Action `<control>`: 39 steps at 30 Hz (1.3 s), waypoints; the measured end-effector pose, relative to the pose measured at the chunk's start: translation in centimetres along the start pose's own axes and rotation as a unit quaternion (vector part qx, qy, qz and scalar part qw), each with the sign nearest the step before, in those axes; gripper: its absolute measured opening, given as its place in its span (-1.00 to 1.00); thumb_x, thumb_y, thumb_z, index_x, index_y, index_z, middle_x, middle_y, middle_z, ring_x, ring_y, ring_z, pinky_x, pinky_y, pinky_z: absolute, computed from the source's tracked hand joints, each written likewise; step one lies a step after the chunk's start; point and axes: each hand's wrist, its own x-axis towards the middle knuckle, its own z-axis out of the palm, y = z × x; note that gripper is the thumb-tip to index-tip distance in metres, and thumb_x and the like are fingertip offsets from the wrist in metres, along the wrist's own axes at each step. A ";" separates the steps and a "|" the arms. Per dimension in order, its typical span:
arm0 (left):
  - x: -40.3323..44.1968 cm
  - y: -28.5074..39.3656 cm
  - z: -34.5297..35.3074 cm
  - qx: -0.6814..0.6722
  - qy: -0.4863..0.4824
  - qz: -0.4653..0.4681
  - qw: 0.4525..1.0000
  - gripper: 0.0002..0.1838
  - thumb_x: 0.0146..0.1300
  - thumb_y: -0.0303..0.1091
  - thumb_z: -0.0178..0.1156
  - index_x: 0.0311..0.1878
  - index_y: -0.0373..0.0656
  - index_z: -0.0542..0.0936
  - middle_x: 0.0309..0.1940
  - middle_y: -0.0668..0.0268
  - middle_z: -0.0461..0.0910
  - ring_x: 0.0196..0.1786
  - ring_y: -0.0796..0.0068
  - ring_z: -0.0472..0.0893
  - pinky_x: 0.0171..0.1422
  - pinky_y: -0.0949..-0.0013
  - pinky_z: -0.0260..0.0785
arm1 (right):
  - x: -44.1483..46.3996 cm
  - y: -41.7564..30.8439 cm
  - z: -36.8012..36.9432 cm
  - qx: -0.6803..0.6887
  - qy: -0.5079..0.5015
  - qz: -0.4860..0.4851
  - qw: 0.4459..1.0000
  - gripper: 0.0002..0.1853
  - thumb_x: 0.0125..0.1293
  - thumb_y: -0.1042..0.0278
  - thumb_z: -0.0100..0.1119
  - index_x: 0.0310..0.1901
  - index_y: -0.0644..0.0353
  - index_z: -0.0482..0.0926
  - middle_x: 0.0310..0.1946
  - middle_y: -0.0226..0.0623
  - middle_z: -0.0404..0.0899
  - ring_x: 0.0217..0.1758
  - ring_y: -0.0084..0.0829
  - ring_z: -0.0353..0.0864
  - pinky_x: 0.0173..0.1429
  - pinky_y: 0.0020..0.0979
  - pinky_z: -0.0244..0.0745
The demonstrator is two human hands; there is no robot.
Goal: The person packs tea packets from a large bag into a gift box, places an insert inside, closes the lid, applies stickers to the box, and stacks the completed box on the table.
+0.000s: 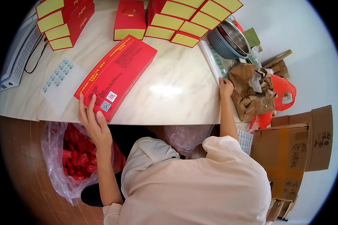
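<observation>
A long red box (118,71) with yellow lettering, black print and two square codes lies slantwise on the table. My left hand (92,118) rests on its near end, fingers spread and thumb apart. At the table's right side, my right hand (226,89) is closed at the near end of a long white curled sheet (211,60). Green-printed material (219,63) shows beside that sheet. Exactly what the right fingertips pinch is partly hidden. Left of the red box lies a backing sheet (59,80) with several small green-and-white stickers.
Stacked red boxes with yellow ends (172,22) stand at the back, with another stack (60,28) back left. A blue basket with a metal bowl (223,39) and crumpled brown paper (249,90) sit right. Cartons (281,153) and a bag of red pieces (79,153) flank me below.
</observation>
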 end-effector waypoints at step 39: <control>-0.1 -0.1 -0.4 -0.003 -0.014 0.001 1.000 -0.53 0.44 -0.14 -0.19 0.25 -0.21 0.42 0.39 0.02 0.15 0.40 0.01 0.13 0.44 0.03 -0.05 | 2.6 -1.1 -1.1 -0.066 0.053 0.092 0.992 -0.79 0.40 0.34 -0.09 -0.14 0.36 0.31 -0.21 0.20 0.57 -0.14 0.13 0.59 -0.07 0.00 0.49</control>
